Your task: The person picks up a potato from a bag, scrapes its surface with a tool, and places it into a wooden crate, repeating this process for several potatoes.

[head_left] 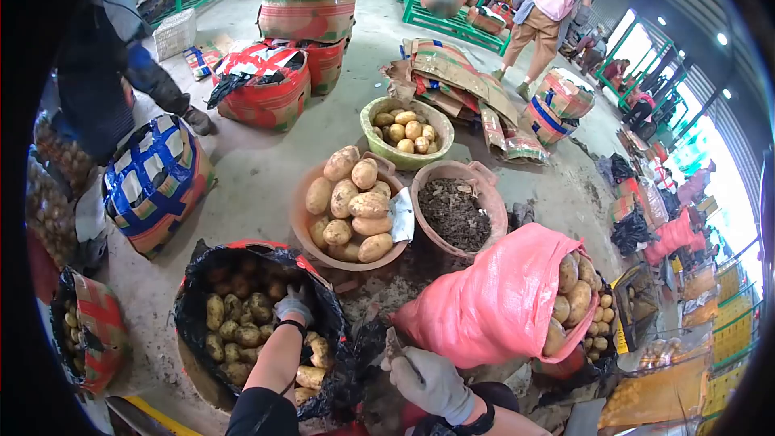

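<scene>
Head view: left hand [294, 307] among potatoes [260, 308], grip unclear; right hand [429, 383] curled, hold unclear.

From here, the middle basin [347, 265] holds potatoes [369, 205]. Just behind it, slightly right, sits the rear basin [442, 145], with flattened cartons [460, 81] farther back on that side. Right beside it is the debris basin [498, 210]; in front to its right lies a filled sack [484, 299], in front to its left a lined box of potatoes [198, 291]. Stacked bundles [307, 16] stand well behind it.
</scene>
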